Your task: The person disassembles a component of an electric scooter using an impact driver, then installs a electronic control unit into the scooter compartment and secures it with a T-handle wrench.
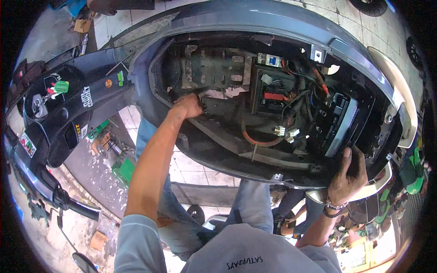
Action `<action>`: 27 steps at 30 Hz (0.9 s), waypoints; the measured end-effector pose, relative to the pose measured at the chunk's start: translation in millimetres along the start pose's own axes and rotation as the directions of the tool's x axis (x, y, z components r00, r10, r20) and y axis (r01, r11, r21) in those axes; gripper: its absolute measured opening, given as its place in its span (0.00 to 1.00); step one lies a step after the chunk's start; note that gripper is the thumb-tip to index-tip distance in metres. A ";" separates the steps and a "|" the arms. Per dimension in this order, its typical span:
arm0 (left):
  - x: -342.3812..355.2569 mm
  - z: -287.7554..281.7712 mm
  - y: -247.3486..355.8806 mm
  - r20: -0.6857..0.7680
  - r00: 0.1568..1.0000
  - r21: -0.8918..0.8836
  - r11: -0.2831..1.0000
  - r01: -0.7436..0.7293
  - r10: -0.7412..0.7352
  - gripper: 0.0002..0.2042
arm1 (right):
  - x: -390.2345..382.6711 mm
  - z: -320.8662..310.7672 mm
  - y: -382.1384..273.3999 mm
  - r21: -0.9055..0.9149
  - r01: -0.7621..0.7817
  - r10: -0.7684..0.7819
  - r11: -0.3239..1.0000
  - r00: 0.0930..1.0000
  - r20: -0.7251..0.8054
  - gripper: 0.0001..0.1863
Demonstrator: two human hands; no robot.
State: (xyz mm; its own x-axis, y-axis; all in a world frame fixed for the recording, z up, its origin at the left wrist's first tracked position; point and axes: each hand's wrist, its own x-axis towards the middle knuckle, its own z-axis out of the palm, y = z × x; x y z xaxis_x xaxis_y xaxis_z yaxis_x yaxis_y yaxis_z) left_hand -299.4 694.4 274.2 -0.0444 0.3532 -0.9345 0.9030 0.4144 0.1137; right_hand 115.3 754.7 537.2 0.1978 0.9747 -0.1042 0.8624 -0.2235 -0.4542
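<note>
The scooter body is steadied at its rim by the right hand, fingers curled over the edge, while the left hand is closed, apparently around something unseen inside the open compartment.

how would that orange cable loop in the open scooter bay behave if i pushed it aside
The orange cable sags in a curve, so it probably bends easily yet springs back. It looks thick, likely stiffer than the thin wires nearby. Its ends look routed into the bay, so it likely won't lift free.

A grey scooter body is showing a dark open bay, an orange hose, a red-labelled black battery and pale grey sleeves.
</note>
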 end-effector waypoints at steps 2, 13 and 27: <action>-1.0 1.5 0.3 -0.018 1.000 0.022 1.000 -0.001 0.001 0.25 | -0.2 0.0 0.3 -0.003 -0.016 0.016 1.000 1.000 -0.003 0.15; 6.3 13.0 8.3 -0.003 0.995 -0.065 0.993 0.103 -0.103 0.29 | 1.0 -0.3 -1.7 0.041 -0.034 0.033 0.999 0.999 0.030 0.14; -181.9 -115.4 112.3 -0.353 0.884 -0.538 0.706 -0.461 0.308 0.12 | -17.6 -15.5 -49.4 0.250 0.473 -0.483 0.845 0.875 -0.025 0.21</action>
State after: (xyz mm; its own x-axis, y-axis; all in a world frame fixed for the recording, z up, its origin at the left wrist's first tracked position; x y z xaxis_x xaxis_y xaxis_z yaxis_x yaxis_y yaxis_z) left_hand -239.2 773.5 495.9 0.0881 0.7356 -0.6717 0.4284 0.5808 0.6922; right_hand 76.4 748.6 575.2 -0.2315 0.9611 0.1504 0.7053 0.2723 -0.6545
